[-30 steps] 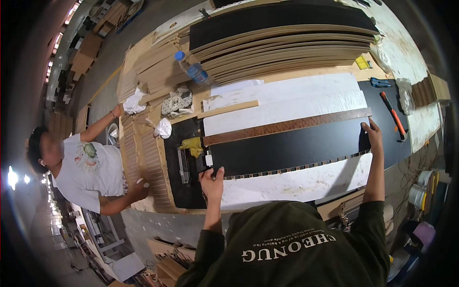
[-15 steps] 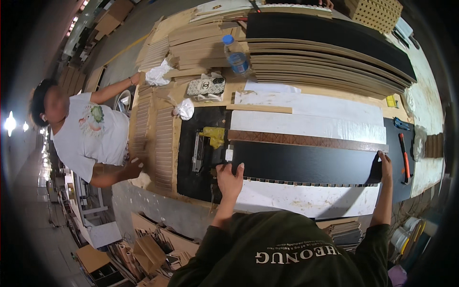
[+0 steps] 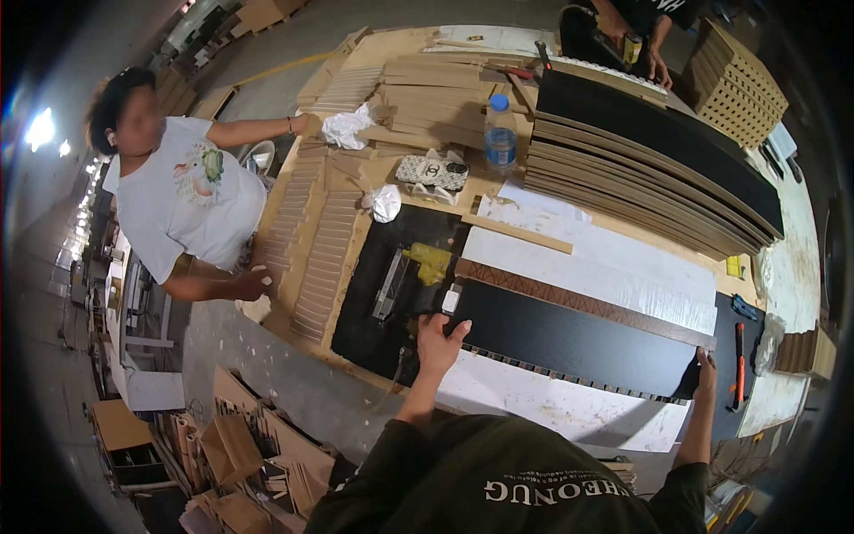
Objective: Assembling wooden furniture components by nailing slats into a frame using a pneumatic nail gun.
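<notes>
A long black board with a notched near edge lies across white boards on the workbench. My left hand grips its left end, the thumb at the near corner, beside a small white-faced block. At the other end my right hand is closed on the board's edge, its fingers partly hidden. A brown strip runs along the far side of the black board. Left of my left hand, a metal bar-shaped tool and a crumpled yellow piece rest on a black sheet.
Stacked black-topped boards stand at the back, beside a water bottle and patterned phone. A red-handled tool lies right. One co-worker stands left; another's hands work at the far edge.
The view has shifted and tilted, so the bench appears turned and the far co-worker's hands show more. My hands stay at the two ends of the black board.
</notes>
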Available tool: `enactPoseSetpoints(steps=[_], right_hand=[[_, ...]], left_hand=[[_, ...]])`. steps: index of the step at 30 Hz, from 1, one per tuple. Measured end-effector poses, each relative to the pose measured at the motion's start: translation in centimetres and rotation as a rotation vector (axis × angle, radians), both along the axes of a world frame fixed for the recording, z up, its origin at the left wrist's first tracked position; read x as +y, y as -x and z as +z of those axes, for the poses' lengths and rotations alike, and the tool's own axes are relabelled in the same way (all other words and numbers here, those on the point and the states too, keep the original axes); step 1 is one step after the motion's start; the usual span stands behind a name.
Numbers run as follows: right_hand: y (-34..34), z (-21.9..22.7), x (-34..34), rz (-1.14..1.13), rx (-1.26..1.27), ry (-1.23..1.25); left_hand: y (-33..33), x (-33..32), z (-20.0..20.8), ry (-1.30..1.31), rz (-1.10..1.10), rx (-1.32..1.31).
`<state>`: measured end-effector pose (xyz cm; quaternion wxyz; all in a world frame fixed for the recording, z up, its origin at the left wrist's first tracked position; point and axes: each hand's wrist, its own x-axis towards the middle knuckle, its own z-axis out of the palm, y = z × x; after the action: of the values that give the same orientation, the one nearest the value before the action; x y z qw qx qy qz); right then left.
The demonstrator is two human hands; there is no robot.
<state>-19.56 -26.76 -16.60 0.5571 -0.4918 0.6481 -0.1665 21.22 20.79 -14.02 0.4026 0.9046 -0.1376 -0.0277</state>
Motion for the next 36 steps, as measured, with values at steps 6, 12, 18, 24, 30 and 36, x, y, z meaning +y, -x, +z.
enactPoseSetpoints(steps=[6,12,18,24,30,36], right_hand=[[2.9,3.2,3.3,-0.096,-0.309,0.054],[7.9,6.9,6.4,0.307,0.099,0.573],[2.5,9.1,9.0,-0.360,-0.634,0.526],[3.2,2.8,10.9,-0.327,-1.469,0.333],[2.1,-0.7,11.3,-0.910,-1.005,0.481],[3.7,-0.1,12.0,-0.397,0.452,1.152]], left_hand=[[-0.5,0.5,2.3,0.093,-0.039,0.221],[1.3,1.0,6.6,0.237,-0.021,0.260],[2.1,1.1,5.3,0.700,-0.002,0.748],[1.3,1.2,4.7,0.907,-0.136,0.853],[1.2,1.7,1.2,0.476,-0.205,0.534],[0.9,0.1,1.9,-0.107,-0.407,-0.096]])
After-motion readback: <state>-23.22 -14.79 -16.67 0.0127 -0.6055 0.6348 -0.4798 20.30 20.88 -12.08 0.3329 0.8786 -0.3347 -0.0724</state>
